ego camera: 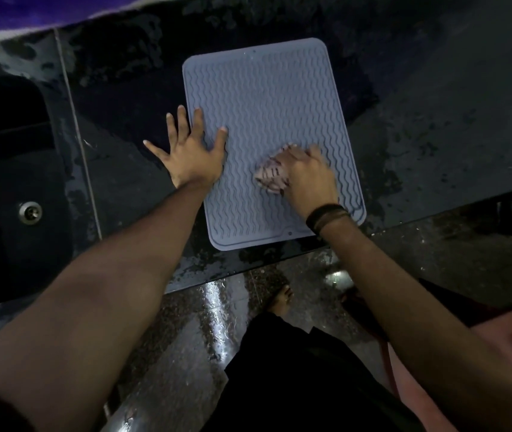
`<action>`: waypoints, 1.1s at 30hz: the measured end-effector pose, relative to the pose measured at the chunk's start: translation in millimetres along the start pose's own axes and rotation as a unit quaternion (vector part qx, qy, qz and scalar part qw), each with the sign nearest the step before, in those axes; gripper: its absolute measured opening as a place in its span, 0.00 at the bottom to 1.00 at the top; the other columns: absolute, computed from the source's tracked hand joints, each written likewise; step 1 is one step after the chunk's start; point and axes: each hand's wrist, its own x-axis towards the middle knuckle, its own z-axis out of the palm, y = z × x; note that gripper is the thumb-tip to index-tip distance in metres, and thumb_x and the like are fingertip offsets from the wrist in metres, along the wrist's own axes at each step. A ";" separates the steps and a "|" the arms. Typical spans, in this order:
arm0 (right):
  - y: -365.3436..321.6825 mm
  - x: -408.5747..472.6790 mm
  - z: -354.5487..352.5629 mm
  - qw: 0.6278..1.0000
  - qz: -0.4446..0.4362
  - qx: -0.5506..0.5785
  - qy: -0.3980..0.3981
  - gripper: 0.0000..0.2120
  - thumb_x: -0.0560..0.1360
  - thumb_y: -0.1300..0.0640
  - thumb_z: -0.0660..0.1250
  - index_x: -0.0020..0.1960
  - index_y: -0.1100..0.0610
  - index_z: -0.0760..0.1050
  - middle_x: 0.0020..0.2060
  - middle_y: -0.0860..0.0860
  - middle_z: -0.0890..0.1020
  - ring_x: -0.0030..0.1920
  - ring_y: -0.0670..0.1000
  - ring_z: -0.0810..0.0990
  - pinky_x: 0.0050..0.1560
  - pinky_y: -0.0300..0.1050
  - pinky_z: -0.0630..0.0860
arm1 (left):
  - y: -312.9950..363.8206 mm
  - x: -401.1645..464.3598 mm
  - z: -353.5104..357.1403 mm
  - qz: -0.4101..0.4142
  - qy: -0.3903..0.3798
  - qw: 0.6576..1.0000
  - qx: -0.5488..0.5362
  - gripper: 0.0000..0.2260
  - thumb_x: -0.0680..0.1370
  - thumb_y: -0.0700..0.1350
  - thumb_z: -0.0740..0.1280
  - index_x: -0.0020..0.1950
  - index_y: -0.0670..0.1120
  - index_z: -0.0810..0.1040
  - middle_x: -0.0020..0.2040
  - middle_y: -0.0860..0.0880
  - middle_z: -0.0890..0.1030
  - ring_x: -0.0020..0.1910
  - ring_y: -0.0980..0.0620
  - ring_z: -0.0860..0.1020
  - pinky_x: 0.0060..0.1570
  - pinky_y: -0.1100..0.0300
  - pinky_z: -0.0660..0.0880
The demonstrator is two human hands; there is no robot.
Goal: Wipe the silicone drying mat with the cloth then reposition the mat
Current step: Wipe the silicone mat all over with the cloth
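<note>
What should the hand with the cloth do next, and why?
Probably slide the cloth up the mat: the right hand presses it near the mat's lower half, the far ridges lie uncovered, and the left hand lies flat, spread over its left edge.

cloth (271, 177): mostly hidden under the right hand (306, 176), blurred
mat (267, 126): near-right corner covered by the wrist
sink (15, 182): cut off left of the mat

We see bare wet surface (435, 120) right of and beyond the mat (264, 98), our left hand (191, 157) pinning its left edge, sink (15, 188) dropping away farther left
</note>
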 end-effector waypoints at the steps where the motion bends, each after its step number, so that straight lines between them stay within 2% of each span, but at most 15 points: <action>1: 3.4 -17.3 -1.0 1.000 -0.001 0.004 0.005 0.23 0.68 0.64 0.73 0.62 0.56 0.76 0.62 0.52 0.77 0.62 0.59 0.71 0.53 0.56 0.79 | 0.4 0.1 -0.2 0.001 0.000 1.000 0.001 0.34 0.79 0.72 0.46 0.82 0.58 0.57 0.83 0.51 0.54 0.83 0.49 0.47 0.71 0.25 0.37; 3: 8.2 -50.2 -3.8 1.000 0.000 -0.002 0.009 0.24 0.65 0.63 0.76 0.60 0.54 0.77 0.60 0.51 0.79 0.59 0.58 0.73 0.50 0.54 0.79 | 0.3 0.3 -0.3 0.000 0.002 1.000 -0.001 0.33 0.79 0.71 0.46 0.81 0.58 0.57 0.83 0.51 0.55 0.83 0.48 0.47 0.71 0.25 0.37; 5: 11.0 -74.5 -8.7 1.000 0.000 -0.015 -0.012 0.24 0.64 0.65 0.74 0.59 0.53 0.78 0.58 0.49 0.80 0.56 0.57 0.73 0.48 0.53 0.80 | -0.1 -0.4 -0.5 0.000 0.001 1.000 -0.004 0.33 0.79 0.71 0.47 0.81 0.58 0.57 0.83 0.51 0.55 0.83 0.48 0.47 0.71 0.25 0.37; 9: 8.7 -81.6 -24.2 0.996 0.016 -0.042 -0.073 0.19 0.66 0.62 0.73 0.56 0.54 0.80 0.53 0.50 0.82 0.58 0.55 0.73 0.47 0.51 0.79 | -0.4 0.5 -1.3 0.004 -0.001 1.000 -0.004 0.33 0.79 0.71 0.46 0.82 0.58 0.57 0.83 0.50 0.55 0.83 0.48 0.47 0.71 0.25 0.37; 12: -7.2 -46.7 -30.7 0.999 0.004 -0.004 -0.038 0.17 0.68 0.55 0.74 0.56 0.55 0.79 0.52 0.52 0.83 0.60 0.56 0.74 0.51 0.54 0.79 | -0.2 -0.3 -3.1 0.005 -0.007 1.000 -0.004 0.32 0.80 0.70 0.47 0.82 0.57 0.57 0.83 0.50 0.54 0.83 0.47 0.47 0.71 0.26 0.36; 16: -43.6 45.1 -19.0 0.999 -0.028 0.036 0.025 0.18 0.71 0.59 0.70 0.60 0.56 0.78 0.56 0.53 0.81 0.62 0.56 0.73 0.60 0.51 0.75 | 0.4 0.1 -5.2 0.010 -0.008 1.000 -0.006 0.26 0.84 0.62 0.49 0.82 0.58 0.56 0.84 0.50 0.52 0.83 0.47 0.46 0.71 0.25 0.38; 18: -59.0 76.9 -7.4 0.998 -0.037 0.040 0.012 0.18 0.71 0.61 0.69 0.61 0.57 0.77 0.58 0.54 0.80 0.64 0.57 0.70 0.58 0.53 0.76 | -0.4 0.3 -4.1 0.016 -0.015 1.000 0.018 0.28 0.83 0.57 0.54 0.83 0.57 0.54 0.84 0.51 0.51 0.83 0.47 0.45 0.71 0.24 0.38; 20: -64.5 84.1 4.6 0.998 -0.044 0.033 -0.015 0.17 0.72 0.61 0.69 0.61 0.58 0.77 0.59 0.54 0.78 0.64 0.58 0.69 0.57 0.55 0.76 | -1.7 0.5 -2.8 0.018 -0.014 0.999 0.023 0.28 0.82 0.56 0.54 0.83 0.57 0.54 0.84 0.50 0.51 0.83 0.46 0.45 0.71 0.24 0.38; 23: -54.6 64.2 17.5 0.998 -0.052 0.033 -0.003 0.19 0.71 0.60 0.71 0.62 0.56 0.77 0.62 0.52 0.77 0.65 0.58 0.69 0.58 0.54 0.76 | -1.6 2.6 -0.6 0.009 -0.009 1.000 0.014 0.25 0.85 0.59 0.47 0.82 0.58 0.54 0.84 0.51 0.52 0.83 0.47 0.46 0.71 0.25 0.39; 27: -38.4 21.7 15.8 0.998 -0.064 0.027 -0.014 0.22 0.68 0.60 0.74 0.61 0.54 0.78 0.62 0.51 0.78 0.63 0.58 0.70 0.55 0.54 0.78 | 0.8 1.8 -1.2 0.002 -0.006 1.000 -0.005 0.24 0.85 0.59 0.46 0.82 0.58 0.57 0.83 0.51 0.53 0.83 0.48 0.46 0.71 0.25 0.37; 31: -29.7 -12.3 5.2 0.995 -0.061 0.019 -0.072 0.24 0.67 0.61 0.74 0.62 0.54 0.77 0.60 0.51 0.78 0.63 0.57 0.69 0.53 0.54 0.78 | 0.9 0.7 -2.4 0.002 -0.005 1.000 -0.009 0.24 0.85 0.59 0.47 0.82 0.58 0.57 0.83 0.51 0.54 0.83 0.48 0.47 0.71 0.25 0.38; 33: -29.3 -14.6 -2.2 0.993 -0.065 0.005 -0.099 0.21 0.68 0.60 0.73 0.60 0.55 0.78 0.59 0.51 0.79 0.64 0.57 0.69 0.53 0.54 0.78 | 1.0 0.6 -2.5 0.000 -0.005 1.000 -0.015 0.25 0.85 0.60 0.47 0.82 0.58 0.58 0.83 0.51 0.54 0.83 0.48 0.47 0.71 0.25 0.38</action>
